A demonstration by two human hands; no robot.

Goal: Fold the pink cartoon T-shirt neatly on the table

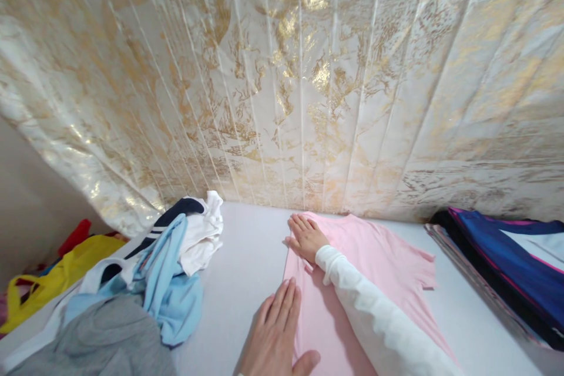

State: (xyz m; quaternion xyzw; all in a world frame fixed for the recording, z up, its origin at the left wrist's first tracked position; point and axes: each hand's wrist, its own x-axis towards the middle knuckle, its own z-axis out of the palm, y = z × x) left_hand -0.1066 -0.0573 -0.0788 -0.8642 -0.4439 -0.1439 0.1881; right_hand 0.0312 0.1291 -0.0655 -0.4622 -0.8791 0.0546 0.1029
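Note:
A pink short-sleeved T-shirt (374, 247) lies spread on the white surface, its left side a straight edge and one sleeve pointing right. My right hand (306, 238) rests flat near the shirt's upper left corner, fingers stretched out. Lower down, my left hand (277, 329) lies along the same left edge, fingers straight and the thumb over the fabric. Neither hand grips anything. My right forearm, in a white sleeve, crosses the shirt and covers part of its middle. The shirt's bottom end falls outside the view.
To the left is a loose heap of clothes: a light blue garment (176, 299), a white one (202, 241) and a grey one (101, 341). Beyond it lies yellow cloth (66, 270). A folded stack (515, 264) stands right. A gold-patterned curtain (282, 100) hangs behind.

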